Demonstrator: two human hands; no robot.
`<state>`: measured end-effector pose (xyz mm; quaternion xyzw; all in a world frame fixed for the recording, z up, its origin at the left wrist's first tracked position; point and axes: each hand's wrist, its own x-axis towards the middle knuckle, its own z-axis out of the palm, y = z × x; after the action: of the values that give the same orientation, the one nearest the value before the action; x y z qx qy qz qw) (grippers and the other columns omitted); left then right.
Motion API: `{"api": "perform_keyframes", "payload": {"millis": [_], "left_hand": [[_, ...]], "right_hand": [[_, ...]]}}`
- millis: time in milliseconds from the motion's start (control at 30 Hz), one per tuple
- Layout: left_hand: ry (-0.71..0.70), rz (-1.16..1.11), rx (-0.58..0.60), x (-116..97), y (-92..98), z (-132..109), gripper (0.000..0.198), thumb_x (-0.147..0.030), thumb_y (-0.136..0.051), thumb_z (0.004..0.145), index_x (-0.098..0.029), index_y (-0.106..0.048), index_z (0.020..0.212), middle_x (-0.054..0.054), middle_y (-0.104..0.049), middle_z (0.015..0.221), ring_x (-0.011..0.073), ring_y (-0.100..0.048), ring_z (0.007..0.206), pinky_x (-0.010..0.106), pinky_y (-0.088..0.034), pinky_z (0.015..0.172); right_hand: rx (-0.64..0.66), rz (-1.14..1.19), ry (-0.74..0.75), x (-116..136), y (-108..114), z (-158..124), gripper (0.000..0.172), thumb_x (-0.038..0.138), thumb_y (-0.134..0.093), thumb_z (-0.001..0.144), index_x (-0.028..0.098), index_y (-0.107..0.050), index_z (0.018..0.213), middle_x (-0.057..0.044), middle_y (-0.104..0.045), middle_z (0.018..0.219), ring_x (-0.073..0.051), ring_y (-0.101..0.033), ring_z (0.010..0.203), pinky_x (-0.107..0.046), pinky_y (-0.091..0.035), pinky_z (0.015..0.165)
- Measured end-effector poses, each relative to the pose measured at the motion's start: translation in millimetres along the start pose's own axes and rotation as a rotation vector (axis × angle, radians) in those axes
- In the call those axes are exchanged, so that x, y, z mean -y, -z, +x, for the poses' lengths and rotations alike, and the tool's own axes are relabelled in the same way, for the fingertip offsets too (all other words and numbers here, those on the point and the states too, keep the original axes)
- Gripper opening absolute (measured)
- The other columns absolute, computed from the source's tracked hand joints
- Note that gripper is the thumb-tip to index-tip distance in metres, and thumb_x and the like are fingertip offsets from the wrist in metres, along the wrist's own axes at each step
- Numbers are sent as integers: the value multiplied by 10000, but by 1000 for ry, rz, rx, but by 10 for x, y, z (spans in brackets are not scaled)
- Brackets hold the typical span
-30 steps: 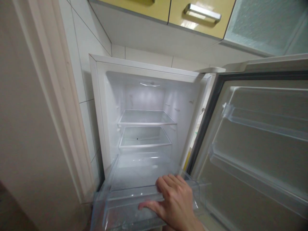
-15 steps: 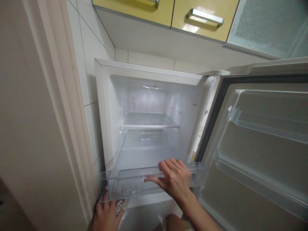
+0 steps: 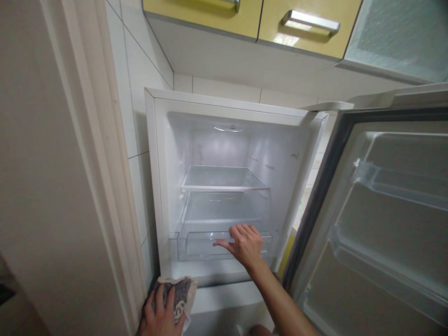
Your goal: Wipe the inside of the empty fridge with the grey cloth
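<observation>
My right hand [image 3: 245, 245] has its fingers hooked over the top edge of a clear plastic fridge drawer [image 3: 199, 247], thumb stretched out to the left across its front. The drawer sits inside the lower part of the open white fridge [image 3: 154, 186]. At the lower left, my left hand [image 3: 161, 310] is spread over a grey and beige cloth [image 3: 184, 291] with pale lettering. That cloth lies against the ledge below the fridge compartment, its underside hidden.
Glass shelves [image 3: 224, 177] stand above the drawer. The fridge door [image 3: 385, 224], with clear racks, is swung open at right. Yellow cabinets [image 3: 308, 28] hang overhead. A door frame [image 3: 94, 163] and tiled wall [image 3: 135, 116] border the left.
The drawer has slid back into the fridge, with my right hand moving along on its front edge. More of the cloth under my left hand now shows.
</observation>
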<state>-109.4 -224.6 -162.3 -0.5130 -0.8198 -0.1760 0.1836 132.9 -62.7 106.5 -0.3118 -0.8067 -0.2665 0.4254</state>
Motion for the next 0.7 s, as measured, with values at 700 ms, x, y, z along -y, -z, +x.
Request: {"api": "perform_keyframes", "payload": {"millis": [700], "left_hand": [[-6,40,33,-176,420,10,535,-332,-714,902,-246,-696,1430,154,-509,1572,401,-439,1415,502,-522,1049]], "right_hand": [[130,-15,-123,-241,-891,163,547,725,-658,966,200,-672,815,-59,-702,813,-226,-548,905,-381,-284,974]]}}
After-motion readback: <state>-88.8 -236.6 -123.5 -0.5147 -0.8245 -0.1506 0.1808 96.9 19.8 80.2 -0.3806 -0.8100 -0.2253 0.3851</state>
